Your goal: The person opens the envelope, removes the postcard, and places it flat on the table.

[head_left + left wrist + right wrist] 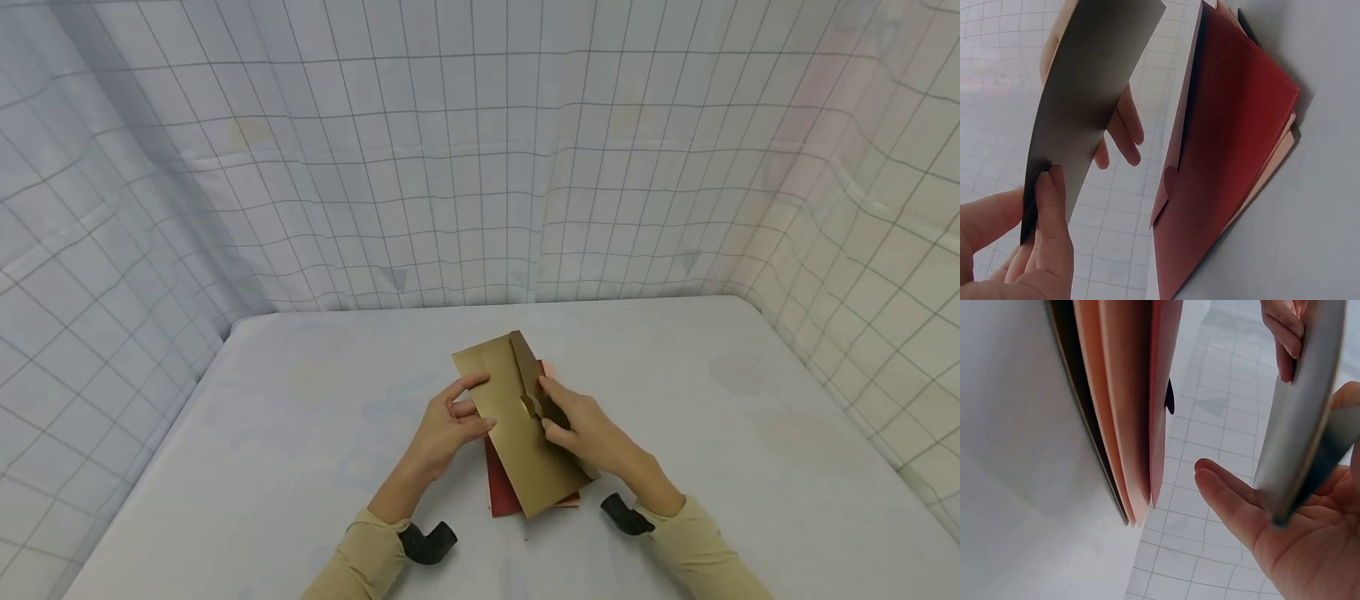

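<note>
A gold envelope [510, 442], its flap partly lifted along the right side, is held tilted above a small stack. My left hand [438, 433] pinches its left edge between thumb and fingers, also seen in the left wrist view as a hand [1035, 244] on the envelope's edge. My right hand [592, 429] holds the flap side, thumb by the notched tab. Beneath lies a red envelope [1241, 131] with a flap and a rounded tab. Under it are peach envelopes [1125, 406] and a dark one [1075, 387] at the bottom.
The stack lies on a table [262, 450] covered in white cloth. White curtains [450, 167] with a dark grid stand behind it and at both sides. A black wrist mount [429, 543] shows by the left sleeve, another mount [626, 515] by the right.
</note>
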The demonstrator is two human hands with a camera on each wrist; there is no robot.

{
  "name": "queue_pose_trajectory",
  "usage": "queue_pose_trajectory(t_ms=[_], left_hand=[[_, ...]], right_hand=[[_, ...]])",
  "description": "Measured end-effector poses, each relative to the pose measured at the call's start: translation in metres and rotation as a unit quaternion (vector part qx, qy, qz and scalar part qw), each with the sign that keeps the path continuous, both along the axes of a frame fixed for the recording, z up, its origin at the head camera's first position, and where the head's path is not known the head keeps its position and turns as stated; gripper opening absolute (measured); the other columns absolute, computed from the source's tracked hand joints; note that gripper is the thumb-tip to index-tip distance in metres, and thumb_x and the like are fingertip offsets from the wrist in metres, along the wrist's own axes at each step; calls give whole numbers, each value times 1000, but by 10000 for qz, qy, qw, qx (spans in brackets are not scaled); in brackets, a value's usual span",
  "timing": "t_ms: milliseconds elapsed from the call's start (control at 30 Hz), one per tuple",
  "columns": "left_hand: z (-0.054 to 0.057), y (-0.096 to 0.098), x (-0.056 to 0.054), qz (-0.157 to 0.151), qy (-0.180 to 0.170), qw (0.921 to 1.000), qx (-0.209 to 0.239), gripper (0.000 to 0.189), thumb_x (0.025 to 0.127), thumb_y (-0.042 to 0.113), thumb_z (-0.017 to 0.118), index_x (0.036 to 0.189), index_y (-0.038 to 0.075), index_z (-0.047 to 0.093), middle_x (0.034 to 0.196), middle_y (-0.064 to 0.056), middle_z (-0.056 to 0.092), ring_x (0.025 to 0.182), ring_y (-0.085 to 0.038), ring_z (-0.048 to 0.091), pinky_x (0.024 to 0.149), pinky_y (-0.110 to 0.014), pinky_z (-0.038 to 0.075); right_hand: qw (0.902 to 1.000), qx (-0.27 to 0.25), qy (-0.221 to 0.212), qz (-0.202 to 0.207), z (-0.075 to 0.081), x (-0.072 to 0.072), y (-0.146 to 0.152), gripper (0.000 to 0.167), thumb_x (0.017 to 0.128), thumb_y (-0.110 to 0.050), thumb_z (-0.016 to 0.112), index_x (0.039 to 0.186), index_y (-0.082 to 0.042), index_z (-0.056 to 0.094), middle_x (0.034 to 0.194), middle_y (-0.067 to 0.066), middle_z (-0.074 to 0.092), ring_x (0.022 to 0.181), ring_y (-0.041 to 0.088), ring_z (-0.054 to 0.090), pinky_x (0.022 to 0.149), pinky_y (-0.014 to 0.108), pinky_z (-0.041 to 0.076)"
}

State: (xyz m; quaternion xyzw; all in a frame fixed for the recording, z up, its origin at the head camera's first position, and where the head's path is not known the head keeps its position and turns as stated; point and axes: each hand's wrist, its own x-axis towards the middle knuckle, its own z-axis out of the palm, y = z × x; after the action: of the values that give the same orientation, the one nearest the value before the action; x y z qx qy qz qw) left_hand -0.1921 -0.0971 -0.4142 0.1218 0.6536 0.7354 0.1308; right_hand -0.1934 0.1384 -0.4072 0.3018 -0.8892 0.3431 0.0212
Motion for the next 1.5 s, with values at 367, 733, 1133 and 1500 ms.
queue_pose_trajectory(t_ms=[367,733,1133,1500], left_hand=[[5,-7,-2,145,-176,9997,105,68,83,-9,58,143,9,33,130,-33,50,94,-5,65,80,-25,52],[9,-10,-4,179,-410,9984,357,69,84,-12,56,144,10,31,135,-31,45,98,-7,65,79,-24,53],[13,-11,-5,353,-466,9978,327,67,89,-12,46,146,19,29,142,-24,42,99,-4,60,77,-22,50],[6,-9,-6,408,-310,9983,285,58,93,-12,31,145,13,26,152,-13,28,136,-24,32,87,-17,44]], right_hand=[[9919,-475,1177,-6,7,-4,7,53,91,8,46,141,11,30,136,29,47,107,33,64,76,31,54],[9771,-647,2008,-270,11,-12,15,53,89,15,44,140,10,32,140,26,44,126,37,46,106,10,25],[9840,-633,1608,-437,16,-9,16,56,90,14,37,145,3,28,147,22,38,133,38,39,109,4,13],[9904,-445,1277,-271,11,-6,13,54,96,5,36,148,-3,24,152,18,30,139,34,32,113,9,11]])
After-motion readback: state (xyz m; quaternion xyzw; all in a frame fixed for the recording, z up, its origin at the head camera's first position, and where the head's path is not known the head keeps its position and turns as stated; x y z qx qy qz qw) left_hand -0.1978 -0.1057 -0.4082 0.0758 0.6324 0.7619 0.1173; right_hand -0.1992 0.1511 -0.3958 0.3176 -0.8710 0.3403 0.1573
